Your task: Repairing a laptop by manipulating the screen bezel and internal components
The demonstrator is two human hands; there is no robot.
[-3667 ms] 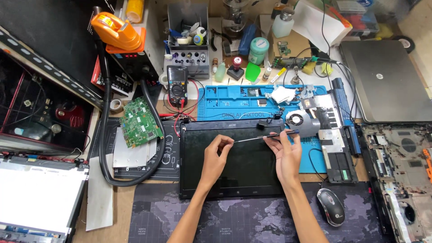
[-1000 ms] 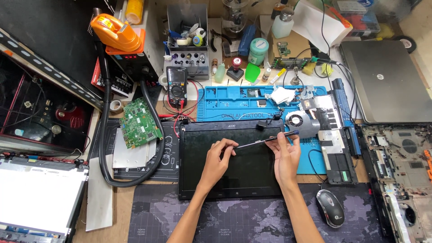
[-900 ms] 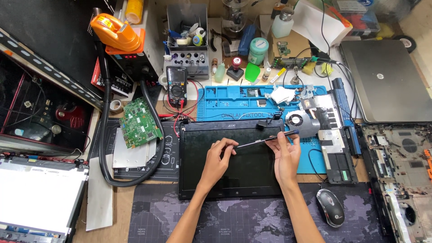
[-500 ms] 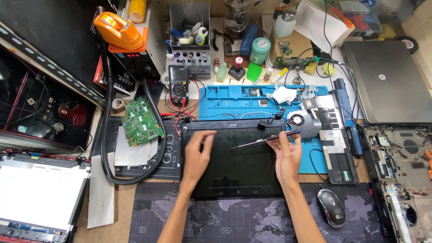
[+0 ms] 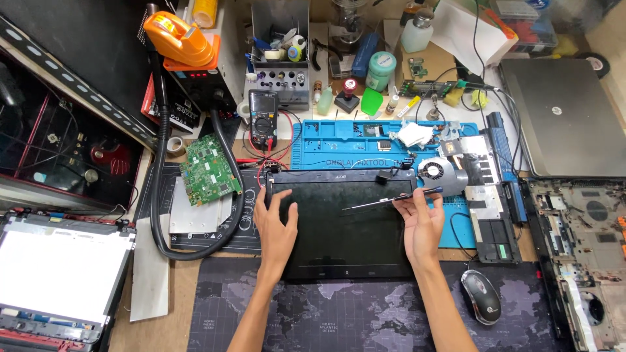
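Observation:
A black laptop screen panel (image 5: 345, 225) lies flat on the bench in front of me. My left hand (image 5: 277, 225) rests palm down on its left part, fingers spread up to the top left corner. My right hand (image 5: 420, 218) sits on the panel's right edge and grips a thin dark screwdriver (image 5: 391, 199). The tool lies nearly level, with its tip pointing left over the upper right part of the panel.
A blue repair mat (image 5: 385, 140) with small parts lies behind the panel. A fan and heatsink (image 5: 440, 173) and a black mouse (image 5: 481, 296) are to the right. A green circuit board (image 5: 208, 169) and black hose (image 5: 160, 163) sit left. A closed grey laptop (image 5: 567, 117) is far right.
My left hand has slid from the panel's middle, near the tool tip, to the left part and flattened there. My right hand stays put with the screwdriver.

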